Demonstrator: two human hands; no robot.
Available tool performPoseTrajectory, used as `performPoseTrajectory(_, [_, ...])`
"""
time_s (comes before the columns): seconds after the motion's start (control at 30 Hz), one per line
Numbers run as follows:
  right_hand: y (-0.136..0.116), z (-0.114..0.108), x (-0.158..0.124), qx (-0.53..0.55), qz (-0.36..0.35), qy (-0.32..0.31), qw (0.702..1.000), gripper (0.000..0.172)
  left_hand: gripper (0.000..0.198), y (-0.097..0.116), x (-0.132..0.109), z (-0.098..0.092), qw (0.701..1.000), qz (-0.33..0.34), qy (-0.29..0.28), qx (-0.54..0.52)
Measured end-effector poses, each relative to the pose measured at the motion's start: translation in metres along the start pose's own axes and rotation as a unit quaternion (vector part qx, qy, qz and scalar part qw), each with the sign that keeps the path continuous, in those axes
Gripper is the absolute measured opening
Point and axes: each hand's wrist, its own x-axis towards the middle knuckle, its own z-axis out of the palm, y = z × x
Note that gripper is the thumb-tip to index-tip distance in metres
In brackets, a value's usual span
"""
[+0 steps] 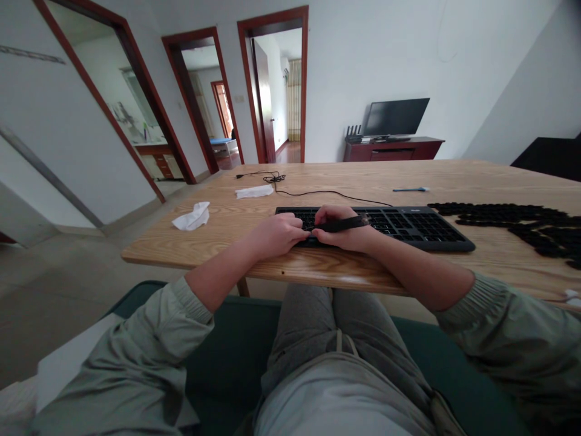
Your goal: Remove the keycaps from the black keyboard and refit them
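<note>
On the wooden table (pixel 358 181) lies a black keyboard (pixel 422 229), and many black keycaps (pixel 499 221) are spread to the right of it. Both hands are close together over the middle of the keyboard. The right hand (pixel 347 236) pinches a thin black tool (pixel 340 224) with its fingers pressed together, and the tool's end points toward the keys. The left hand (pixel 276 236) lies curved over the keys, but I cannot tell if it grips anything.

Gap between the hands (pixel 276 236) and crumpled tissue (pixel 191 216) — keyboard (pixel 417 227) rightward, black keycaps (pixel 508 223) beyond.
</note>
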Motion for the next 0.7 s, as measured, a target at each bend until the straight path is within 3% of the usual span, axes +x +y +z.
performPoseTrajectory(0.27, [0.003, -0.002, -0.006, -0.025, -0.032, -0.041, 0.998, 0.027, 0.028, 0.000, 0.002, 0.011, 0.999, 0.015, 0.036, 0.017])
performPoseTrajectory(0.53, [0.011, 0.008, 0.007, -0.017, -0.038, -0.055, 0.998, 0.020, 0.030, -0.004, -0.009, 0.002, 0.997, -0.035, 0.041, -0.056])
performPoseTrajectory(0.7, [0.007, 0.006, 0.007, -0.023, -0.051, -0.066, 0.996, 0.023, 0.031, -0.008, -0.008, 0.000, 0.996, -0.028, 0.029, -0.086])
